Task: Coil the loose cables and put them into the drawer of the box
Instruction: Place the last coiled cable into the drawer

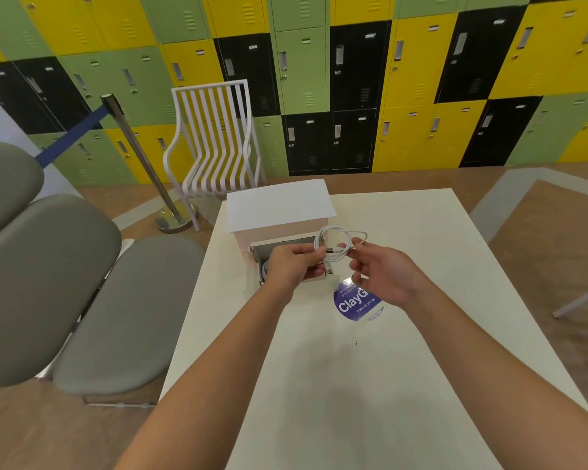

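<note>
The box [279,212] is seated at the far left of the table [404,385], with its drawer [262,256] drawn out toward the near side; a pale coil appears to lie inside it, though this is largely hidden. The left hand [291,266] is closed in a pinch on the left side of the white cable [336,242], held in the air above the drawer. The cable is wound into a small loop standing roughly upright, its long axis running left to right, with a connector end hanging down near the left fingers. The cable is judged light, limp and springy; it is best gripped where the turns cross, so the loops are kept together. The right hand [384,276] is half closed, fingertips pinching the loop's right side.
</note>
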